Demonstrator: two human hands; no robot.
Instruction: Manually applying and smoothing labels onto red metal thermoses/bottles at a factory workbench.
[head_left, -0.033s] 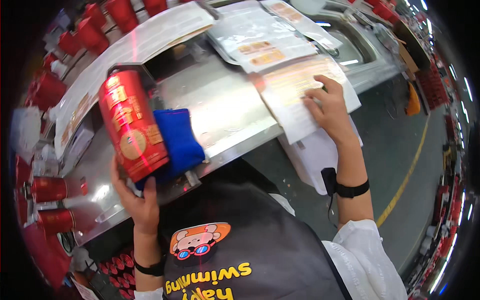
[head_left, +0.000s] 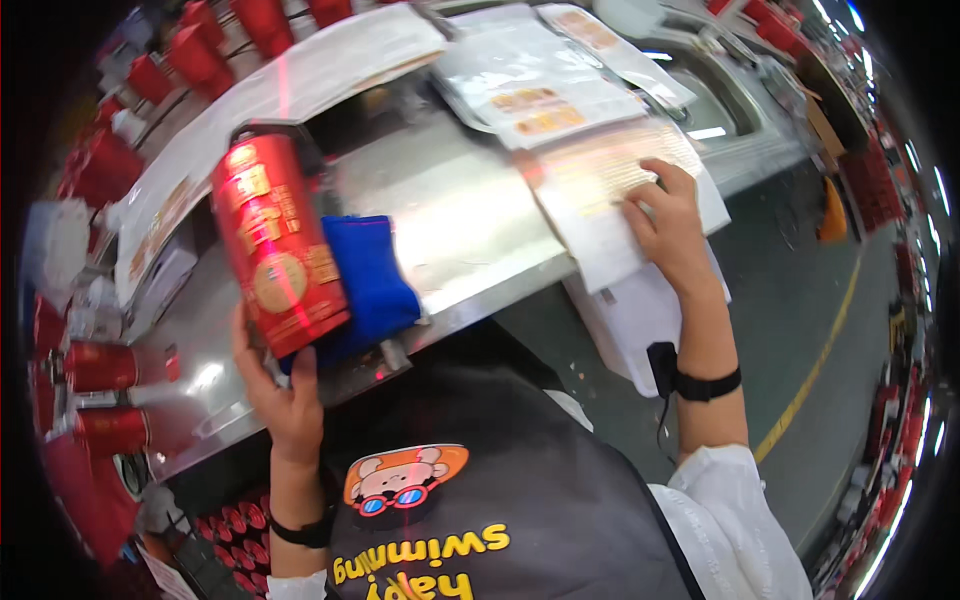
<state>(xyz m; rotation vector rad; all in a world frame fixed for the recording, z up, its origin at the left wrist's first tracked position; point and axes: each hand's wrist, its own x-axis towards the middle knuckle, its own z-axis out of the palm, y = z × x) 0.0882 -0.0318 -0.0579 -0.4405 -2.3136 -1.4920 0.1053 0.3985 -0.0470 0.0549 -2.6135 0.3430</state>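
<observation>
While left hand (head_left: 284, 405) cups its near end, red canister (head_left: 278, 240), gold-printed

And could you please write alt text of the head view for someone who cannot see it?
A person's left hand cups the near end of a red container, with a blue cloth beside it, at a metal table. The right hand, loosely bent, is over white printed sheets.

White sleeves (head_left: 735, 510), black wristbands (head_left: 712, 384)
</observation>
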